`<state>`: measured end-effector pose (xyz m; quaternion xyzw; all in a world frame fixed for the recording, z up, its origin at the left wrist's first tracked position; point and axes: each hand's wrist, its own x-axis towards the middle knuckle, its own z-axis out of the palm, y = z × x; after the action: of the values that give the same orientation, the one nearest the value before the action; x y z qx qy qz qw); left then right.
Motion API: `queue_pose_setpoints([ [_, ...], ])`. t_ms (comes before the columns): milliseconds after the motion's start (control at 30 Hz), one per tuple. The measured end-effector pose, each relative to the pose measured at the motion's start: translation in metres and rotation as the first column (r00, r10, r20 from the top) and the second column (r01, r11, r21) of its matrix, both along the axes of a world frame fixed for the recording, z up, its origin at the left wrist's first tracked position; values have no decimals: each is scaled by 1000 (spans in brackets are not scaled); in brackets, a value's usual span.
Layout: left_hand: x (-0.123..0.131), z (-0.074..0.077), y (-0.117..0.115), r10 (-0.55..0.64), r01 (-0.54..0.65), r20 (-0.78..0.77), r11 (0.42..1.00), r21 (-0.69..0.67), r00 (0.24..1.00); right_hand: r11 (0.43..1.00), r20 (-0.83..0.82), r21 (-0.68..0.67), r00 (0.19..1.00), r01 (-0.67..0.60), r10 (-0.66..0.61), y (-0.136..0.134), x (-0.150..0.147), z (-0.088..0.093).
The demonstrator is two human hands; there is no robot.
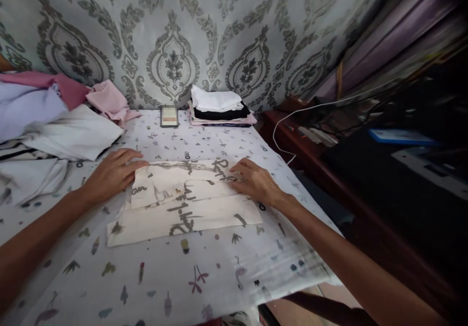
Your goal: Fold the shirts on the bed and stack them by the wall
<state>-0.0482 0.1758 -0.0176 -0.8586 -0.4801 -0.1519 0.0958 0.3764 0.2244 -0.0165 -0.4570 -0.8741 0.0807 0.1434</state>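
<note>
A cream garment (215,214) with dark lettering and marks lies on the bed, folded over in flat layers. Its exact kind cannot be made out in this folded state. My left hand (115,174) is at the far left corner of the fold, fingers bent and closed on the cloth's edge. At the opposite end, my right hand (258,182) has its thumb and fingers closed on the far right edge. The near layer of cloth sticks out towards me beneath the upper fold.
A patterned white sheet (153,277) covers the bed. Folded clothes (219,109) form a stack by the wall, beside a small framed item (169,116). Loose clothes (73,131) lie heaped at left. Along the right runs a dark wooden cabinet (329,189) with a white cable (278,128).
</note>
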Motion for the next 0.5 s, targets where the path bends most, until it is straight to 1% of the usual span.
queue_pose_setpoints([
  [33,0,0,0,-14,14,3,1000,-20,1000,998,77,4,995,-66,65,-3,-1,2],
  [100,1,1,0,-15,16,14,998,-61,1000,992,209,9,970,-127,122,-6,-1,6],
  [200,2,3,-2,61,-59,14,992,-109,998,994,332,36,940,-99,81,-4,1,7],
  [267,3,5,-3,123,-118,30,985,-128,992,997,329,60,944,-59,36,0,3,5],
  [300,4,5,-2,145,-137,51,980,-145,988,997,283,68,959,-32,12,2,4,4],
  [333,4,6,-1,163,-148,78,974,-169,984,997,203,75,979,5,-20,6,4,3],
  [400,4,7,2,184,-149,144,964,-221,972,993,-32,42,994,107,-106,13,3,1],
  [433,4,7,4,187,-142,174,959,-245,967,987,-163,-15,974,159,-159,18,1,1],
  [500,4,9,7,176,-114,206,952,-283,962,957,-392,-201,878,210,-275,27,-4,-1],
])
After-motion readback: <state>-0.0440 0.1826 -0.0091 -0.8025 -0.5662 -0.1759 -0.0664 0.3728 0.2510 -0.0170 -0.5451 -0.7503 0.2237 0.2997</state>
